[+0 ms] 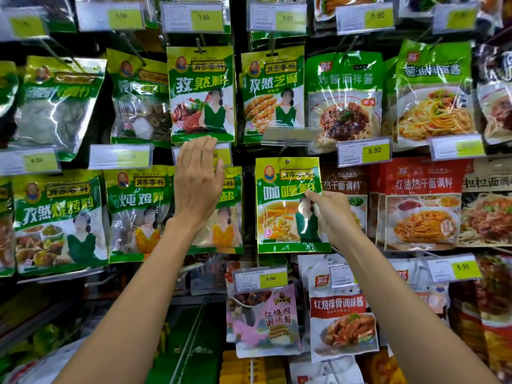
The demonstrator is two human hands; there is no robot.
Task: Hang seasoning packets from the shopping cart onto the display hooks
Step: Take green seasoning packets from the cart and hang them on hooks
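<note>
Pinching the green curry packet (pixel 282 206) by its right edge with my right hand (pixel 329 210), I hold it upright at the centre of the frame, below a tilted price tag (pixel 288 134). My left hand (pixel 198 181) is open, fingers straight, left of centre over the hanging packets (pixel 138 214).

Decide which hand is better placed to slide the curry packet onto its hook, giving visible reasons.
Right. The right hand pinches the curry packet by its right edge, its top hole just below the hook. The left hand is open over the next column, holding nothing.
</note>
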